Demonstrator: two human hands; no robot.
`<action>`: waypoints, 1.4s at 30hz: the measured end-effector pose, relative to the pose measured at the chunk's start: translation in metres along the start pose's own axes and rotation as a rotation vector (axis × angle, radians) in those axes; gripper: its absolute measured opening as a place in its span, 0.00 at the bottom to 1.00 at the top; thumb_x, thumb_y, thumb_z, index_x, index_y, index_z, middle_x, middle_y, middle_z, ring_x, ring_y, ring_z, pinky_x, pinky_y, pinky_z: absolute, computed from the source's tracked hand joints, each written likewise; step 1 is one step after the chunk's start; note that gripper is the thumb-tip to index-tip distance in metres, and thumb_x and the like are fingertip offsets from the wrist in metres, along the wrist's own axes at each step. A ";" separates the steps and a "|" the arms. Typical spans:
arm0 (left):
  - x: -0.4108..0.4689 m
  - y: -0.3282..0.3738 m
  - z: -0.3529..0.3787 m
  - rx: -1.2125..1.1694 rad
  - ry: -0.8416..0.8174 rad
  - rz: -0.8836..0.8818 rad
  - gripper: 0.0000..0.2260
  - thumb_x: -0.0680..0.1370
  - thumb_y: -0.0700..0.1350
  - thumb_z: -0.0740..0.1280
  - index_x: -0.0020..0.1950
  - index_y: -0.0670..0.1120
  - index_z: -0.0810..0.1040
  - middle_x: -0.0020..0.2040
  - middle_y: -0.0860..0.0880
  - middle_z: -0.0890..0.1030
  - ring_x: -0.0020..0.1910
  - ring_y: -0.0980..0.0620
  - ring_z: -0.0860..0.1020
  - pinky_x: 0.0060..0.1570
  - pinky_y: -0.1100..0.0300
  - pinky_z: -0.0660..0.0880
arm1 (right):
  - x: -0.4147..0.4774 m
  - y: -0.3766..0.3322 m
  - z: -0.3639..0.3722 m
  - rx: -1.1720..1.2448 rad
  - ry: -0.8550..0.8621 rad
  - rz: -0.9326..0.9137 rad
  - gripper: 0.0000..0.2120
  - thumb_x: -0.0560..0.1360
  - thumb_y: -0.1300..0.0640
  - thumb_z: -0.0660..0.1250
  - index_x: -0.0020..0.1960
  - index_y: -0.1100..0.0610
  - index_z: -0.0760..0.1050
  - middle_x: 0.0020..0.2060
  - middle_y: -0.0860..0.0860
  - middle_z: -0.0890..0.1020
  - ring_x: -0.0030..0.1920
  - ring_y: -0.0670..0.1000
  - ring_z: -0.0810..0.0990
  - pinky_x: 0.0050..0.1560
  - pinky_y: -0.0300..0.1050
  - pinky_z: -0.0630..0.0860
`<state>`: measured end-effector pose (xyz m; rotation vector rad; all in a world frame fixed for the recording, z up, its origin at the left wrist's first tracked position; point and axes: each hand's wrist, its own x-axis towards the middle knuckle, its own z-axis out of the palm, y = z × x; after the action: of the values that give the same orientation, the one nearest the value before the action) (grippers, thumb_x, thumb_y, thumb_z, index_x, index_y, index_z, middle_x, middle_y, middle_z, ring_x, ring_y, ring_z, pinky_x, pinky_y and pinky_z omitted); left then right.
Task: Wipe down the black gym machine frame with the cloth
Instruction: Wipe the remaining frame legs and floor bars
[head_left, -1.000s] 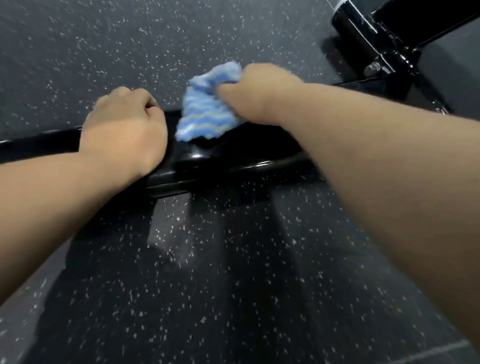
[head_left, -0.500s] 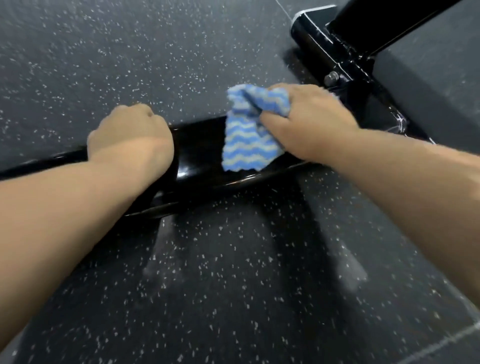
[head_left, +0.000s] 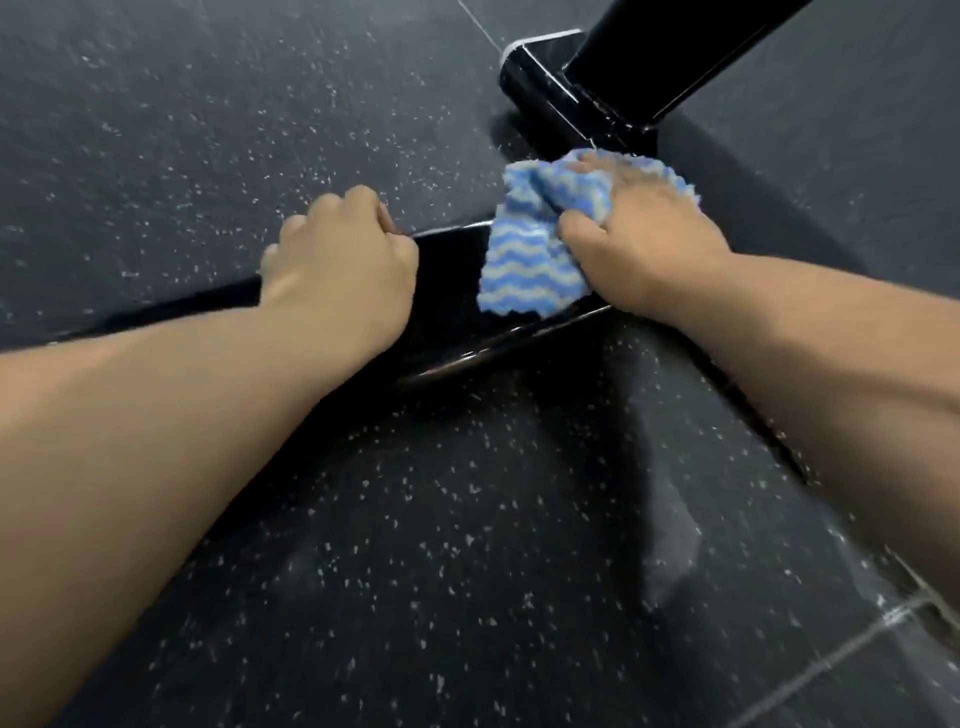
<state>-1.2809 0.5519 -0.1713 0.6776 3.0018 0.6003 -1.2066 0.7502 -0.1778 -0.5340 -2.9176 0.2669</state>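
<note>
**Desk:** The frame (head_left: 452, 291), low, black and glossy, runs from the left of the picture up toward the upper right. Your cloth (head_left: 524, 260), blue with pale wavy stripes, lies draped over it just right of centre.

**Floor:** Your right hand (head_left: 644, 244) has the cloth bunched under thumb and fingers and presses it onto the frame. A second ago the cloth sat further back along the frame, close beside your other hand. It has since slid right, up to where the post (head_left: 675, 52) rises in the upper right.

**Desk:** Your left hand (head_left: 337, 265) has stayed put at centre, knuckles up and fingers curled, braced on the frame. Whether those fingers hook the far edge cannot be told, because the hand itself hides them.

**Floor:** That suggests the bare, shining stretch between your hands is covered, and the stroke has probably run out of straight run. By my reading the foot and the post come next, with corners that a flat pass would miss.

**Desk:** The part of the frame that runs off under your left forearm looks still to be done. All around is dark speckled floor (head_left: 467, 545), with a pale seam at lower right.
</note>
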 end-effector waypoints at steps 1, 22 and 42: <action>0.000 0.004 0.005 0.023 0.035 -0.019 0.10 0.79 0.47 0.55 0.55 0.46 0.72 0.58 0.41 0.74 0.57 0.39 0.71 0.55 0.47 0.67 | 0.007 -0.003 0.003 -0.033 0.022 0.104 0.25 0.73 0.43 0.49 0.61 0.55 0.72 0.63 0.54 0.75 0.64 0.56 0.72 0.59 0.46 0.65; -0.010 0.003 0.004 -0.125 0.123 -0.022 0.10 0.77 0.42 0.57 0.52 0.48 0.77 0.54 0.45 0.76 0.57 0.42 0.72 0.53 0.54 0.67 | -0.067 -0.025 0.022 0.253 0.199 0.173 0.35 0.76 0.42 0.52 0.78 0.59 0.52 0.78 0.55 0.52 0.78 0.53 0.49 0.76 0.45 0.42; -0.020 -0.007 -0.010 -0.200 0.029 0.053 0.18 0.75 0.40 0.56 0.59 0.53 0.79 0.61 0.49 0.79 0.61 0.47 0.73 0.62 0.58 0.67 | -0.069 -0.078 0.019 1.445 0.544 1.215 0.02 0.74 0.60 0.65 0.45 0.58 0.75 0.43 0.55 0.80 0.43 0.56 0.79 0.48 0.53 0.76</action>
<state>-1.2668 0.5342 -0.1659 0.7425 2.9028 0.9044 -1.1727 0.6502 -0.1894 -1.4937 -0.9841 1.6913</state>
